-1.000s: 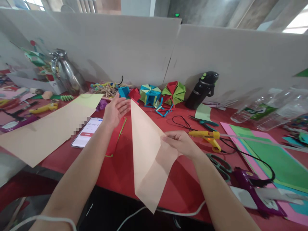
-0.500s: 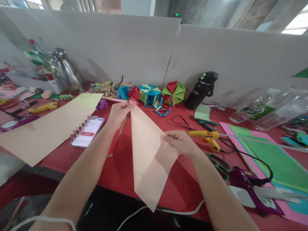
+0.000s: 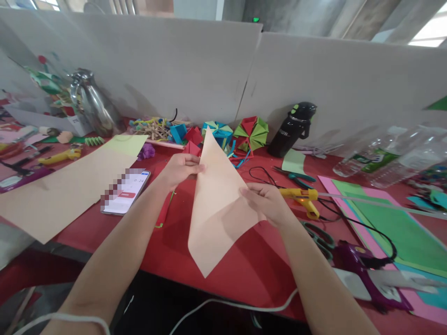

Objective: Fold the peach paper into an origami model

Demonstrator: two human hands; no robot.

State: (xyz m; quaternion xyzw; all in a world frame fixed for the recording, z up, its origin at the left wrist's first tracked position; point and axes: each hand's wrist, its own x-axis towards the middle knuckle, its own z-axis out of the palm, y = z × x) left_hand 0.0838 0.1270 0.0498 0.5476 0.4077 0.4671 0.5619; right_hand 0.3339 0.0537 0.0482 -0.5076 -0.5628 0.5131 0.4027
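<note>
A cream-coloured sheet of paper (image 3: 218,209), curled into a pointed, cone-like shape, is held up above the red table. My left hand (image 3: 185,167) pinches its left edge partway below the tip. On the opposite side, my right hand (image 3: 265,200) grips the right edge between thumb and fingers. The point of the paper is directed away from me, and its wider end hangs toward the table's front edge. Just behind the right hand lies a yellow glue gun (image 3: 303,200). A phone (image 3: 127,190) rests left of my left forearm.
Another long cream sheet (image 3: 70,190) lies at left. Folded paper shapes (image 3: 251,135), a black bottle (image 3: 293,128) and a steel jug (image 3: 94,104) stand along the partition. Scissors (image 3: 319,237), a purple glue gun (image 3: 370,274), coloured sheets (image 3: 394,228) and plastic bottles (image 3: 377,156) are at right.
My left hand has moved from the paper's tip down to its left edge, leaving the tip free. The paper's lower end has risen and curls wider.
</note>
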